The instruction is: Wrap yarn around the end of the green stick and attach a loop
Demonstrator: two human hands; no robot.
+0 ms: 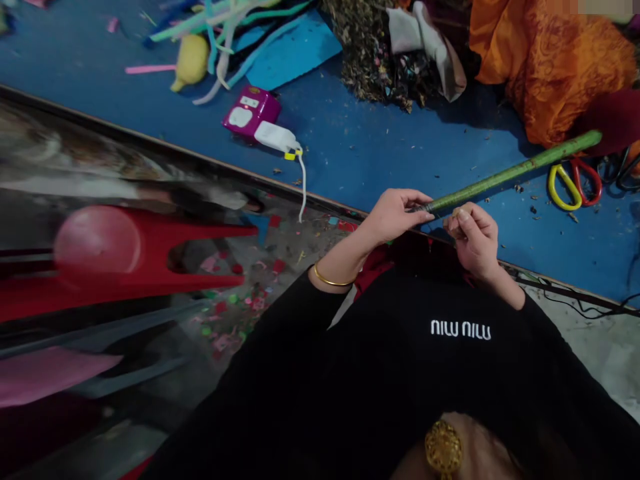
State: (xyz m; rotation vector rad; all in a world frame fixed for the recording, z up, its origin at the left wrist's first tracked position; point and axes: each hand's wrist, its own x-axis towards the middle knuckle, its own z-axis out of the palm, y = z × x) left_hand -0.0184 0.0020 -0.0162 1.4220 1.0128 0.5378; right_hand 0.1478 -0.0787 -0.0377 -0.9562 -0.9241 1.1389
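Observation:
A long green stem [515, 175], wrapped in bands, slants over the table's front edge, with a dark maroon piece [613, 120] at its far right end. My left hand [395, 215] pinches the stem's near end between thumb and fingers. Close beside it, just below the stem, my right hand [473, 235] is closed in a pinch. A thin dark strand seems to run near the stem's end between the hands, but what the right fingertips hold is too small to make out. Yellow-and-red-handled scissors [565, 188] lie under the stem's right part.
On the blue table [350, 153] are a purple socket box [253, 110] with a white plug [276, 136] and hanging cable, a dried-leaf heap [370, 73], orange cloth [550, 73] and a yellow lemon-shaped object [191, 61]. A red stool [115, 253] stands left amid floor scraps.

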